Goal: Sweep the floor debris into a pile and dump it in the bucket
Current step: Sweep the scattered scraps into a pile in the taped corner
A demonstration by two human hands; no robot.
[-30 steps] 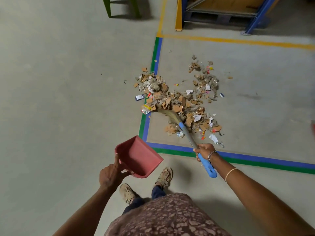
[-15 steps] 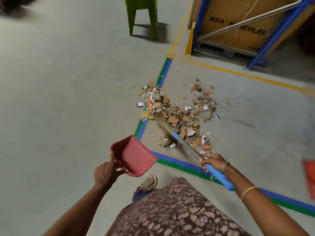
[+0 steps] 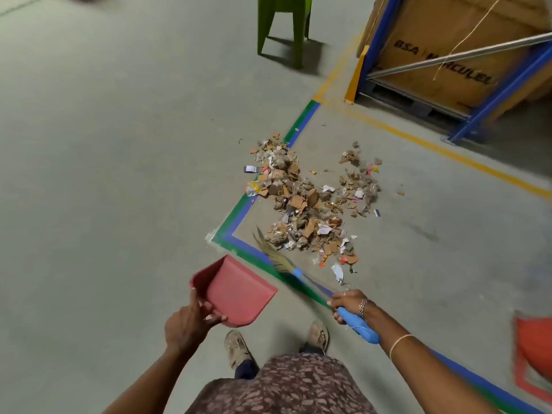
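Left hand [image 3: 191, 321] grips the red dustpan [image 3: 236, 289] at its rear rim, thumb on top, fingers curled under the edge; the pan is off the floor [image 3: 119, 174] with its mouth pointing toward the pile. Right hand [image 3: 348, 303] is wrapped around the blue handle of the broom [image 3: 298, 274]. The shaft runs up and left from that hand, and the bristle tips sit at the near-left edge of the debris [image 3: 307, 204], just inside the green-and-blue tape corner [image 3: 227, 234]. The debris is torn cardboard, paper scraps and bits of plastic in a loose heap on the floor. It lies mostly inside the taped zone, with some pieces on or just over the left tape line and a smaller cluster to the right. Two sandalled feet stand near the tape. A green chair [image 3: 283, 22] stands well beyond the pile. A blue rack [image 3: 493, 94] holding a cardboard box [image 3: 448, 55] stands behind a yellow line [image 3: 448, 147]. A blurred orange object [image 3: 534, 345] sits at the right edge; I cannot tell what it is.
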